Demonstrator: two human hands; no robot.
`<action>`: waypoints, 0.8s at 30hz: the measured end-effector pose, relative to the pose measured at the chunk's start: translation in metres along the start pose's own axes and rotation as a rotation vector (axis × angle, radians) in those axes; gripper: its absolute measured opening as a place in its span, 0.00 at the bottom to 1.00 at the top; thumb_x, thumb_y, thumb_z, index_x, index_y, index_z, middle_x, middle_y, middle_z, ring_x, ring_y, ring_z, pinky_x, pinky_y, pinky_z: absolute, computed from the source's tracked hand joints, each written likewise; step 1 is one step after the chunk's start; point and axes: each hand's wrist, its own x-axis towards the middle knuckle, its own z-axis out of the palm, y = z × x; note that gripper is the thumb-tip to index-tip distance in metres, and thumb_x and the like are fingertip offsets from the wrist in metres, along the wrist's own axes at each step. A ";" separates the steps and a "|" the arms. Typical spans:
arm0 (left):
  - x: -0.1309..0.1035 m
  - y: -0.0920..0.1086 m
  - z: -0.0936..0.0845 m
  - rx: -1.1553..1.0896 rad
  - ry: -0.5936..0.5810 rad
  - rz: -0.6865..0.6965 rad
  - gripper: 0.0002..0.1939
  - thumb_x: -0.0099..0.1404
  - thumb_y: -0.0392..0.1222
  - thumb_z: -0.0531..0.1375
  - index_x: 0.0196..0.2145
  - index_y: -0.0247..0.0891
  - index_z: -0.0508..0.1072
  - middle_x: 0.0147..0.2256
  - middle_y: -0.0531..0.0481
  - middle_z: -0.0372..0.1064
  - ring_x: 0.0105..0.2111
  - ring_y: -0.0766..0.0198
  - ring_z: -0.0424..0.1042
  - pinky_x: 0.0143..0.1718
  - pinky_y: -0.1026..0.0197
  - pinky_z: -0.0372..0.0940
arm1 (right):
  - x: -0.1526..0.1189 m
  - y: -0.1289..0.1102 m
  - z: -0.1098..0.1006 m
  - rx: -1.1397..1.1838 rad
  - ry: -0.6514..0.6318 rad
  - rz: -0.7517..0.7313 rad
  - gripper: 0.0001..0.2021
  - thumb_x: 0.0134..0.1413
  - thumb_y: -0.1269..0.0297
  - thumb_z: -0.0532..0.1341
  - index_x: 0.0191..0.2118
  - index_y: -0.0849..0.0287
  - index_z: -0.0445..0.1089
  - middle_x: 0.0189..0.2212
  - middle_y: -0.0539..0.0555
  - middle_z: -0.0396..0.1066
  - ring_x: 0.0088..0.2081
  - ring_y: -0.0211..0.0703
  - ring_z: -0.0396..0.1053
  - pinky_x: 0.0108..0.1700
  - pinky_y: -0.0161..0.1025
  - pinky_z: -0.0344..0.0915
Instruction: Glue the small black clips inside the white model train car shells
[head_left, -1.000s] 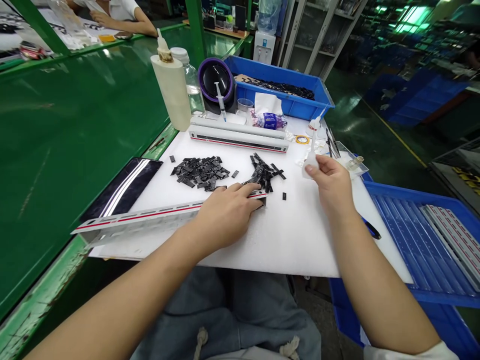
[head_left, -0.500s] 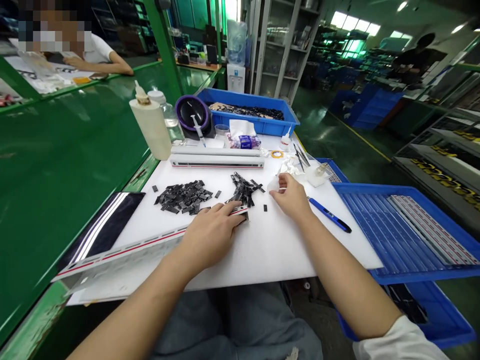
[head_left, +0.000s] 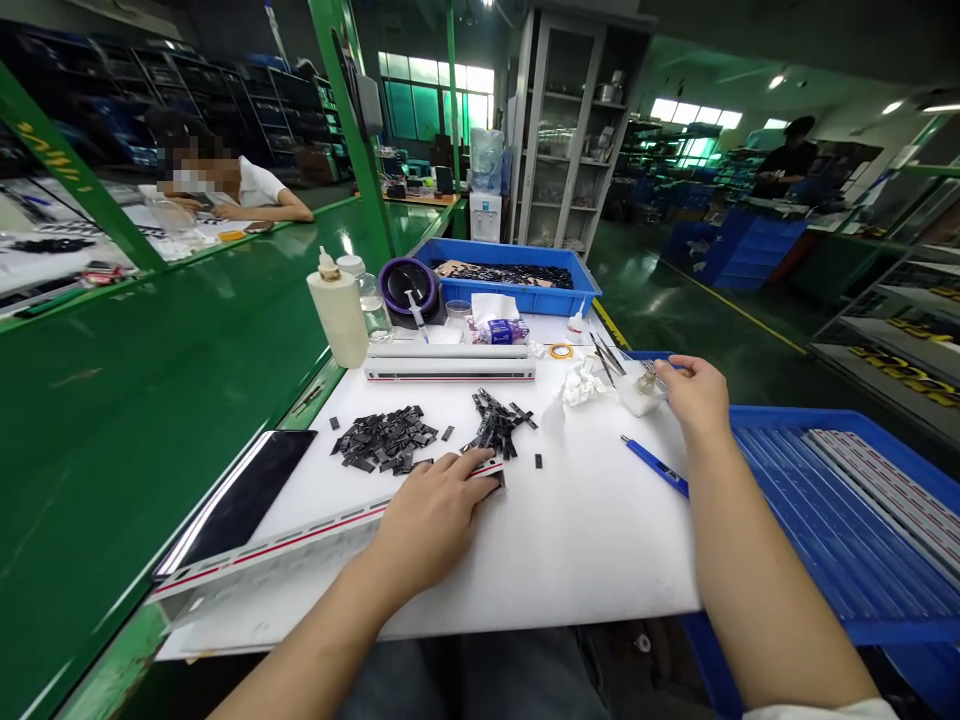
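Observation:
My left hand (head_left: 439,510) rests over the right end of a long white metal strip (head_left: 300,540) with a red line and dark slots. Its fingers are wrapped over the strip and press it to the white board. My right hand (head_left: 697,395) is at the board's right edge, thumb and forefinger pinched together. They are beside a small whitish pad with a brownish lump (head_left: 642,392); whether anything is between the fingertips I cannot make out. Just beyond my left fingertips lie two heaps of small black pieces (head_left: 386,438), and one single black piece (head_left: 538,461) lies apart.
A blue pen-like tool (head_left: 654,465), crumpled tissue (head_left: 583,383), tweezers (head_left: 606,352) and an orange tape roll (head_left: 560,351) lie to the right. White strips (head_left: 450,365), bottles (head_left: 336,310) and a blue bin (head_left: 525,294) stand behind. Blue trays (head_left: 795,530) flank the right side.
My right hand has moved right, from beside the black pieces to the whitish pad, leaving a translucent whitish scrap behind. My left hand stays on the strip. The head view has tilted upward.

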 end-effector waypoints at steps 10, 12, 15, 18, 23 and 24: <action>0.004 -0.004 0.001 0.001 -0.004 -0.001 0.19 0.68 0.35 0.50 0.49 0.50 0.75 0.63 0.54 0.60 0.54 0.51 0.68 0.50 0.46 0.68 | 0.000 -0.008 0.000 -0.444 0.166 0.003 0.07 0.42 0.62 0.70 0.23 0.58 0.74 0.19 0.50 0.66 0.24 0.41 0.59 0.32 0.42 0.54; 0.005 -0.004 0.000 -0.005 -0.006 -0.001 0.19 0.68 0.36 0.50 0.49 0.51 0.75 0.63 0.53 0.60 0.54 0.51 0.69 0.50 0.47 0.68 | -0.004 -0.021 0.002 -0.357 0.313 -0.074 0.06 0.42 0.63 0.69 0.23 0.58 0.73 0.21 0.50 0.66 0.27 0.42 0.60 0.35 0.43 0.55; 0.006 -0.004 -0.002 -0.030 -0.019 -0.005 0.19 0.69 0.36 0.49 0.49 0.50 0.75 0.63 0.54 0.60 0.53 0.53 0.69 0.50 0.47 0.67 | -0.020 -0.047 0.011 -0.092 0.533 -0.157 0.06 0.48 0.61 0.67 0.29 0.56 0.71 0.25 0.50 0.64 0.26 0.41 0.59 0.31 0.43 0.56; 0.006 -0.005 -0.004 -0.067 -0.023 0.002 0.19 0.69 0.37 0.49 0.48 0.51 0.75 0.63 0.56 0.60 0.53 0.54 0.69 0.50 0.48 0.67 | -0.049 -0.068 0.034 0.172 0.348 -0.064 0.08 0.52 0.60 0.63 0.27 0.54 0.65 0.20 0.46 0.58 0.19 0.36 0.53 0.22 0.39 0.51; 0.006 -0.007 -0.001 -0.090 -0.018 0.006 0.19 0.69 0.37 0.49 0.48 0.51 0.76 0.62 0.56 0.61 0.53 0.53 0.69 0.50 0.50 0.67 | -0.112 -0.081 0.079 0.539 -0.279 0.232 0.06 0.48 0.63 0.67 0.26 0.57 0.70 0.19 0.45 0.60 0.19 0.32 0.50 0.22 0.34 0.49; 0.005 -0.007 0.000 -0.091 -0.010 0.010 0.19 0.69 0.37 0.49 0.48 0.51 0.76 0.62 0.56 0.61 0.53 0.53 0.69 0.51 0.50 0.67 | -0.121 -0.081 0.085 0.506 -0.353 0.238 0.06 0.48 0.62 0.67 0.27 0.57 0.72 0.20 0.46 0.62 0.20 0.32 0.52 0.23 0.35 0.51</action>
